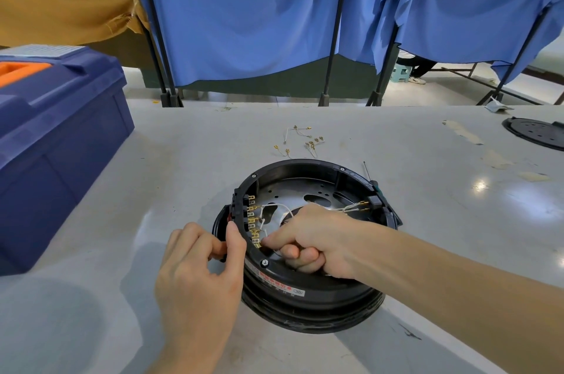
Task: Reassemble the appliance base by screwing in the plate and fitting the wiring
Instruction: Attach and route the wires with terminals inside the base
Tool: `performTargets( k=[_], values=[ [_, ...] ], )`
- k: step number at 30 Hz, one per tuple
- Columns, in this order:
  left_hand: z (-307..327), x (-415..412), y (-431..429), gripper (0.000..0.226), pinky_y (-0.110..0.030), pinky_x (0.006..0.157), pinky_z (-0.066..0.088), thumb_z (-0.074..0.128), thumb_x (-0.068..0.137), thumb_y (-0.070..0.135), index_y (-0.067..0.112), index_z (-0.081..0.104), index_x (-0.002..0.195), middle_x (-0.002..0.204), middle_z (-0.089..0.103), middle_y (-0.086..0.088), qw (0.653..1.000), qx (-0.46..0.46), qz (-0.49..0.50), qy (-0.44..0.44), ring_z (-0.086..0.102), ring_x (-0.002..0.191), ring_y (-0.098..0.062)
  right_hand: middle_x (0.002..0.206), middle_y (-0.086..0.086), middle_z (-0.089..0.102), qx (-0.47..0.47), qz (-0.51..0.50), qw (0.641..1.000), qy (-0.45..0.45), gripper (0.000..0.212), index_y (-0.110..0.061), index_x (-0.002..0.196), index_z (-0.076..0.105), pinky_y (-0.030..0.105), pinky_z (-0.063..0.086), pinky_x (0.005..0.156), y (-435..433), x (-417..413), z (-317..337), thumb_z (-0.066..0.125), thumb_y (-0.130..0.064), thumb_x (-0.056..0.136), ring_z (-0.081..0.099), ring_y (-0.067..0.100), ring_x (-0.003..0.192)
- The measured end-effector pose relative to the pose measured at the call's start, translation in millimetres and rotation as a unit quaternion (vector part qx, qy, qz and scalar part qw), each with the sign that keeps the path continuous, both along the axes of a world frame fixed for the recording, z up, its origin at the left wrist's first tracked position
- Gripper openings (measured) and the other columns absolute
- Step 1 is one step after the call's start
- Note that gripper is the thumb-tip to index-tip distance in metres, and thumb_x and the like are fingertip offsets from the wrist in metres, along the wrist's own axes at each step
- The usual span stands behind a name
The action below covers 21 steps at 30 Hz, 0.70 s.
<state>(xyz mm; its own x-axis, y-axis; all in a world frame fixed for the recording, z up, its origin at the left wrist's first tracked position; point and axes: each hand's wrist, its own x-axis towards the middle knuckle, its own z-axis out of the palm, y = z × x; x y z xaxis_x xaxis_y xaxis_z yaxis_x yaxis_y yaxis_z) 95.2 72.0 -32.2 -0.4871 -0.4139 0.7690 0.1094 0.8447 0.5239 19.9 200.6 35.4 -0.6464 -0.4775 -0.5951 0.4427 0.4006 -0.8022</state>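
The round black appliance base (308, 288) lies open side up on the grey table, a perforated metal plate (293, 193) inside it. A row of brass terminals (252, 221) lines its left inner wall, with white wires (276, 207) running from them. My left hand (198, 270) grips the base's left rim, thumb on top of the edge. Reaching into the base, my right hand (308, 239) pinches a white wire's end at the lowest terminals, its other fingers curled. More white wires (351, 208) run to a connector on the right wall.
Several loose short wires with brass ends (300, 141) lie on the table behind the base. A thin screwdriver (369, 175) rests at the base's right rear. A blue toolbox (52, 141) stands at left, a black round cover (537, 132) at far right. Blue curtains hang behind.
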Motion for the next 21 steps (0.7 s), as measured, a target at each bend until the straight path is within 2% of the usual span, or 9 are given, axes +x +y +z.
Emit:
performTargets(
  k=[7, 10, 13, 18, 21],
  values=[
    [-7, -3, 2, 0.043, -0.028, 0.052, 0.028, 0.052, 0.094, 0.014, 0.010, 0.040, 0.053, 0.056, 0.041, -0.001, 0.998, -0.055, 0.011, 0.015, 0.037, 0.057, -0.020, 0.038, 0.000, 0.037, 0.021, -0.023, 0.999, -0.002, 0.040, -0.010, 0.057, 0.042, 0.014, 0.018, 0.026, -5, 3, 2, 0.055, 0.000, 0.094, 0.024, 0.005, 0.025],
    [-9, -5, 2, 0.043, -0.031, 0.052, 0.028, 0.051, 0.094, 0.010, 0.009, 0.038, 0.053, 0.055, 0.040, -0.004, 0.997, -0.073, 0.024, 0.027, 0.036, 0.056, -0.023, 0.041, 0.001, 0.037, 0.048, -0.042, 0.998, -0.001, 0.030, -0.008, 0.064, 0.048, 0.013, 0.018, 0.027, -8, 6, 2, 0.055, 0.002, 0.092, 0.024, 0.006, 0.024],
    [-11, -6, 3, 0.042, -0.030, 0.051, 0.026, 0.050, 0.093, 0.006, 0.009, 0.038, 0.053, 0.056, 0.039, -0.005, 0.995, -0.088, 0.025, 0.039, 0.034, 0.056, -0.022, 0.038, 0.002, 0.038, 0.067, -0.052, 0.996, 0.001, 0.016, -0.006, 0.078, 0.054, 0.013, 0.018, 0.027, -12, 6, 4, 0.054, 0.002, 0.091, 0.025, 0.006, 0.023],
    [-12, -6, 5, 0.042, -0.029, 0.052, 0.025, 0.049, 0.094, 0.005, 0.009, 0.036, 0.054, 0.056, 0.037, -0.006, 0.995, -0.087, 0.026, 0.042, 0.033, 0.057, -0.021, 0.034, 0.003, 0.039, 0.077, -0.069, 0.995, -0.001, 0.024, -0.003, 0.068, 0.052, 0.012, 0.018, 0.027, -16, 6, 3, 0.052, 0.004, 0.091, 0.025, 0.007, 0.022],
    [-11, -7, 4, 0.042, -0.026, 0.053, 0.024, 0.048, 0.094, 0.005, 0.010, 0.037, 0.054, 0.057, 0.038, -0.005, 0.995, -0.087, 0.025, 0.043, 0.031, 0.060, -0.019, 0.041, 0.004, 0.040, 0.067, -0.056, 0.996, 0.004, 0.015, -0.003, 0.077, 0.056, 0.014, 0.019, 0.027, -13, 8, 6, 0.053, 0.003, 0.091, 0.025, 0.007, 0.024]
  ],
)
